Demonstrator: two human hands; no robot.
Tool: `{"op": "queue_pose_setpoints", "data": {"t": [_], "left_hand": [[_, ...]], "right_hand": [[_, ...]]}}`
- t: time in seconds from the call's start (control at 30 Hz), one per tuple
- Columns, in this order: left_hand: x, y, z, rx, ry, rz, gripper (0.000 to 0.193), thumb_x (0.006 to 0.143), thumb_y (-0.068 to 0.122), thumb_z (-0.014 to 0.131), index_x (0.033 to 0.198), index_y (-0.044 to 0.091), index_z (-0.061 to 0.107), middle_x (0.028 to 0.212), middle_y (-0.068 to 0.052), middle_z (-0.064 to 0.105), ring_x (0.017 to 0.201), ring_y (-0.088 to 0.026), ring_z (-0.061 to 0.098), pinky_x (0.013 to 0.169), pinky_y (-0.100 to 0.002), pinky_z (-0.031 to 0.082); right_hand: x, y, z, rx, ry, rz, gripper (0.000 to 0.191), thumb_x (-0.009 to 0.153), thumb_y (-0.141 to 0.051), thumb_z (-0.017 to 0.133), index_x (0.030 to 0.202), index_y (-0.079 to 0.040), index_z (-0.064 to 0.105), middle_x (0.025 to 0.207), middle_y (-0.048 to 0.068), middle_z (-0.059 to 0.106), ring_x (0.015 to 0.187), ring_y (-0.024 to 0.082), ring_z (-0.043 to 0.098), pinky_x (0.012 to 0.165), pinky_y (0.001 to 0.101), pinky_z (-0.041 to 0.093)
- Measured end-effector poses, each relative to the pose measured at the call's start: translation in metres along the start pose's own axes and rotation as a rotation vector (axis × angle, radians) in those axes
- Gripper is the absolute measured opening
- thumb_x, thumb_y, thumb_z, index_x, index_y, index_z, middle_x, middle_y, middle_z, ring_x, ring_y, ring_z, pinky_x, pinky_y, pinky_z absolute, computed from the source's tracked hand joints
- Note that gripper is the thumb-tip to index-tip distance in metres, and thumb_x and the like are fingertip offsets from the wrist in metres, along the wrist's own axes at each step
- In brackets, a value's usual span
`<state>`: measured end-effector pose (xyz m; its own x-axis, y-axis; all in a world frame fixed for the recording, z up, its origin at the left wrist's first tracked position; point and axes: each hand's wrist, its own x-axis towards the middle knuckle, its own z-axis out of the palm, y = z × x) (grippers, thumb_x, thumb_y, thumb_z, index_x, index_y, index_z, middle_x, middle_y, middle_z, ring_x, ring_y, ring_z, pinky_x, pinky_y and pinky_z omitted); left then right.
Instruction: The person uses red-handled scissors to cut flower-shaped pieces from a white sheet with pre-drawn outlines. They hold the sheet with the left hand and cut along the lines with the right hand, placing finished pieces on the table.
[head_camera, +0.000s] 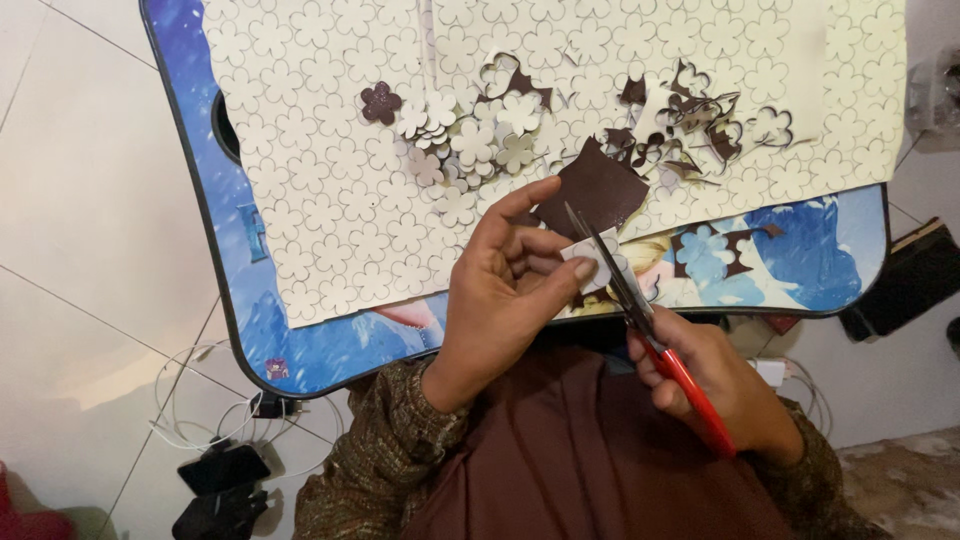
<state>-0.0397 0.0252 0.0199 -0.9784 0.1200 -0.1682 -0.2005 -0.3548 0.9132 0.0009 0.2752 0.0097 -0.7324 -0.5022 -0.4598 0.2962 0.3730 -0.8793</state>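
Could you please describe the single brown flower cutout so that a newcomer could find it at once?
Start at the blue table and its cream flower-printed sheet. The flower lies on the sheet's upper middle, left of the cream flower pile. It alone is a whole, dark brown flower; other brown pieces are scraps.

Even indoor light, soft shadows, edges perhaps slightly blurred

1. The far part of the worktop (215, 215) is covered by flat cream flower sheets (320, 180).
2. A pile of loose flowers (470, 145) and brown scraps (690, 120) blocks the far middle.
3. The near left corner and near right strip of the worktop show bare surface.
4. The cables (190, 400) lie on the floor (90, 200), near left.
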Motion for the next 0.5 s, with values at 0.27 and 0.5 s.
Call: {"op": "queue_pose_setpoints", "data": {"t": [0.27, 0.5], "left_hand": [[0.0, -0.008, 0.007, -0.105, -0.015, 0.001, 0.064, 0.098, 0.0, 0.072, 0.154, -0.003, 0.041, 0.104, -0.009, 0.069, 0.093, -0.01, 0.068, 0.081, -0.021, 0.058], [-0.005, -0.019, 0.017, -0.203, 0.013, 0.032, 0.067, 0.098, -0.003, 0.07, 0.155, -0.001, 0.036, 0.103, -0.007, 0.066, 0.092, -0.01, 0.069, 0.079, -0.022, 0.059]], "right_hand": [[0.005, -0.02, 0.007, 0.07, 0.003, 0.029, 0.097, 0.074, -0.09, 0.052, 0.114, -0.002, 0.058, 0.073, 0.002, 0.057, 0.063, 0.012, 0.056, 0.056, 0.0272, 0.048], [0.009, -0.022, 0.018, 0.263, 0.05, -0.006, 0.11, 0.069, -0.097, 0.052, 0.119, 0.001, 0.055, 0.081, 0.004, 0.053, 0.07, 0.014, 0.052, 0.06, 0.028, 0.045]]}}
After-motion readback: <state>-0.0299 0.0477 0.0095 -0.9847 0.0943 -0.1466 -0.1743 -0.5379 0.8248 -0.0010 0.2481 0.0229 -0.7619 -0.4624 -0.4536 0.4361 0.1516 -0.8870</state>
